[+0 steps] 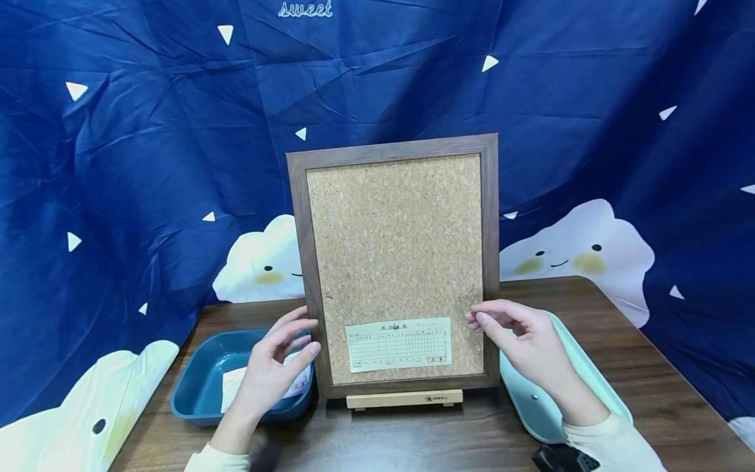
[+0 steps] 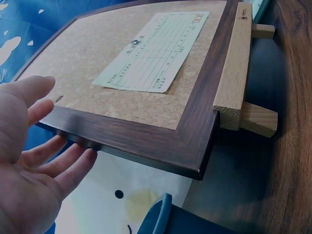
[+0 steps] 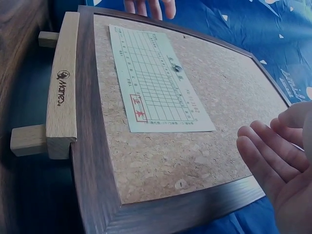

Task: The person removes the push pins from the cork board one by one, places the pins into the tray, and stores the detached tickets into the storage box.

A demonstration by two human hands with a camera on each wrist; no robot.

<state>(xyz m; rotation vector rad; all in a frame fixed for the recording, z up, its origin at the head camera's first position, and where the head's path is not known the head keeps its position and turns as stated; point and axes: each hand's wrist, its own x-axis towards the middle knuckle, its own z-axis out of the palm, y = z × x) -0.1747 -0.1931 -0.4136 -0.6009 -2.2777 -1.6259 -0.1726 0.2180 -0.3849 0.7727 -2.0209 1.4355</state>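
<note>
A cork board (image 1: 395, 242) in a dark wooden frame leans upright on a small wooden easel (image 1: 404, 399). Low on the cork, a pale green receipt slip (image 1: 398, 345) hangs from a pin (image 3: 177, 68) near its top middle. My left hand (image 1: 277, 360) is at the frame's left edge; in the left wrist view its fingertips (image 2: 87, 155) touch the frame's side, the thumb apart. On the other side my right hand (image 1: 525, 341) hovers by the frame's right edge, fingers loosely bent, with nothing visible in them.
Left of the board, a dark blue bin (image 1: 197, 373) holds paper slips (image 1: 232, 387), partly behind my left hand. A mint green tray (image 1: 533, 403) lies at right, under my right forearm. Behind the wooden table (image 1: 655, 367) hangs a blue curtain (image 1: 383, 72).
</note>
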